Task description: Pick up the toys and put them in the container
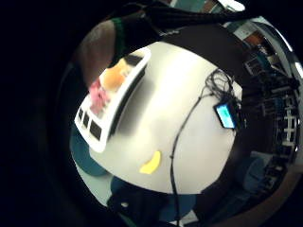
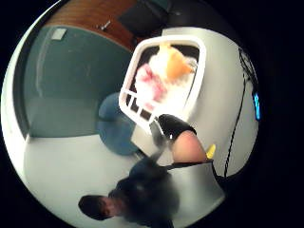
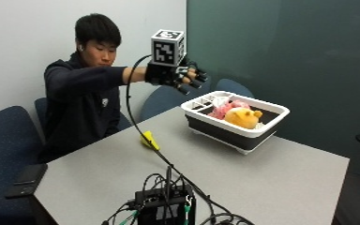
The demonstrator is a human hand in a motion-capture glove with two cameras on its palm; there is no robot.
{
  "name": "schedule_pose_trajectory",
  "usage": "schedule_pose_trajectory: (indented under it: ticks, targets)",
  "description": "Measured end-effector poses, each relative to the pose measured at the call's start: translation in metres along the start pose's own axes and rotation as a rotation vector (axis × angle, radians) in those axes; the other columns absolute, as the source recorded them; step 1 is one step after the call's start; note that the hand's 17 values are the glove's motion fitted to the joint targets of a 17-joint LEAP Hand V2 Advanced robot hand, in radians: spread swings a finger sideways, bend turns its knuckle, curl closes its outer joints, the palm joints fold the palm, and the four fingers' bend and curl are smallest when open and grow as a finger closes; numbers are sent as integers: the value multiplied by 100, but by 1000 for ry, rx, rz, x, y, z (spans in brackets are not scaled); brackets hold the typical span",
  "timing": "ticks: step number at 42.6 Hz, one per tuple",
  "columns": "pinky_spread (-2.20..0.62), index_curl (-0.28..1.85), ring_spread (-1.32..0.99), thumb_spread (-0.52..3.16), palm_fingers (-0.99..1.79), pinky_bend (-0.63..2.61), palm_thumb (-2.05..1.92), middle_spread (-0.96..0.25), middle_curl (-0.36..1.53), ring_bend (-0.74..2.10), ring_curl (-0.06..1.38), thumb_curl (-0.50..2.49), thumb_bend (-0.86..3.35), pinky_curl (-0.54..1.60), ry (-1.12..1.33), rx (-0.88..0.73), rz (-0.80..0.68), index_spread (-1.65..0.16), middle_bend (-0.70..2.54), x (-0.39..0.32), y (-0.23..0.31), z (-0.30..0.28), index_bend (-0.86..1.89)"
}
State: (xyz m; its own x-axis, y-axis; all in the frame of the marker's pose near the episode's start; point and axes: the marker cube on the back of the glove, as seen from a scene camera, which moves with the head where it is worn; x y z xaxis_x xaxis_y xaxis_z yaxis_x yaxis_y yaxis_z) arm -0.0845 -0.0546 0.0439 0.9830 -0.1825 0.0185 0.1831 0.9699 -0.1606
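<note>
right hand [image 3: 177,75] raised above the table [image 3: 280,173], near the container [image 3: 261,129], fingers relaxed and apart, holding nothing. orange plush [image 3: 241,117] and pink toy [image 3: 221,110] sit in the container. yellow toy [image 3: 149,139] lies on the table, well apart.

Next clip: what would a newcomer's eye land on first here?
The gloved right hand, raised above the table with relaxed fingers and nothing in its grip. Just beyond it sits the white-rimmed container, already holding an orange plush and a pink toy. One yellow toy lies on the table near the person, apart from the container.
</note>
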Motion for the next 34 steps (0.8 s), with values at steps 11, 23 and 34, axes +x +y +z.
schedule_pose_trajectory:
  ticks: [11, 23, 34]
  targets:
    - [5, 35, 1, 125, -25, 82, 38, -2, 29, 14, 31, 43, 5, 32, 268, -373, -133, -30, 13, 47, 96, 116, 15]
    - [5, 41, 2, 135, -22, 74, 70, -1, 23, 8, 22, 55, 24, 31, 417, -442, -233, -36, 8, 67, 103, 187, 33]
    - [4, 62, -2, 133, 12, 55, 70, -9, 23, 7, 11, 53, 21, 26, 257, -293, -328, -37, 24, 48, 77, 174, 109]
